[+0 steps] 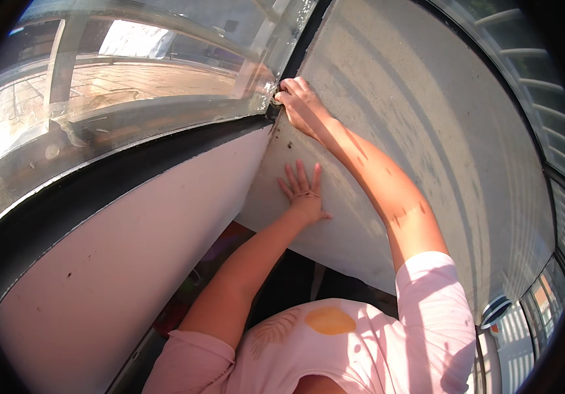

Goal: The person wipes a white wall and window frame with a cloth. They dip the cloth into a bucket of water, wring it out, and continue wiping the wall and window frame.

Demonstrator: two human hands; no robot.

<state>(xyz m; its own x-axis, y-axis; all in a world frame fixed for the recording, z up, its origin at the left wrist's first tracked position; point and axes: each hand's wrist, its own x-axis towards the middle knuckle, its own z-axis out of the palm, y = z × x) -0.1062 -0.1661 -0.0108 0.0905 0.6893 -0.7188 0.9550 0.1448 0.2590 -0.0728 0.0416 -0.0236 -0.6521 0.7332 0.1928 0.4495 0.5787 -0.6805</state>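
Note:
My left hand [303, 190] lies flat on a pale wall panel [427, 131], fingers spread and pointing up. Above it, my right hand [299, 105] reaches to the corner where the panel meets a window frame [164, 141]. Its fingers are curled there around a small dark object I cannot make out. Both arms come up from the lower edge, in pink short sleeves.
A large window pane [131, 72] on the left looks out on a paved area. Below the dark frame runs a white wall [131, 249]. More glazing with bars [532, 79] curves along the right. A dark gap [295, 282] lies below the panel.

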